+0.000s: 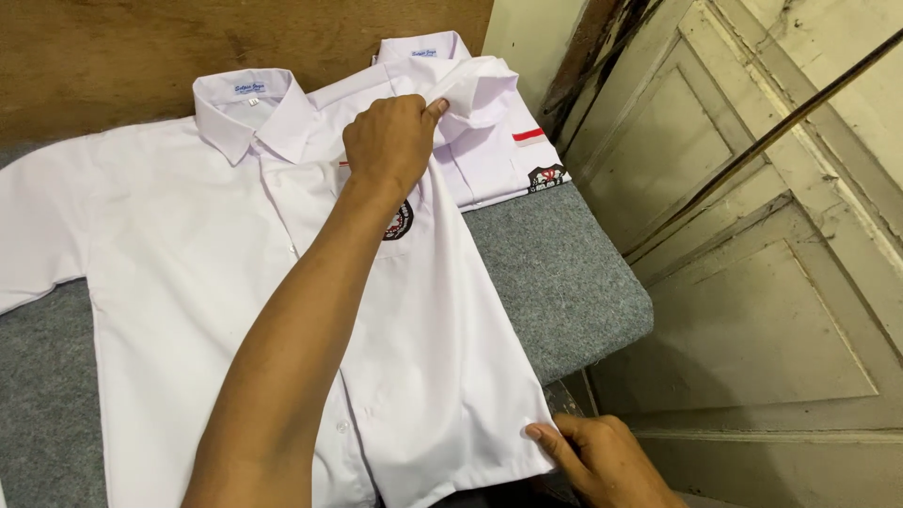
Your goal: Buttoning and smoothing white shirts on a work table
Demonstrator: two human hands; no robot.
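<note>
A white short-sleeved shirt [188, 282] lies face up on a grey felt-covered table [555, 273], collar toward the far wall. Its right side is folded inward along a straight edge. My left hand [390, 141] reaches across the shirt and pinches the folded-over sleeve [475, 89] near the shoulder, just above a round dark chest badge [402, 223]. Down at the near right, my right hand [597, 456] holds the shirt's hem corner [527, 437] between thumb and fingers, at the table's front edge.
A second white shirt [503, 155], folded, with a red stripe and a dark badge, lies behind the first at the table's far right. A brown wooden board [141, 42] backs the table. A cream panelled door [752, 235] stands close on the right.
</note>
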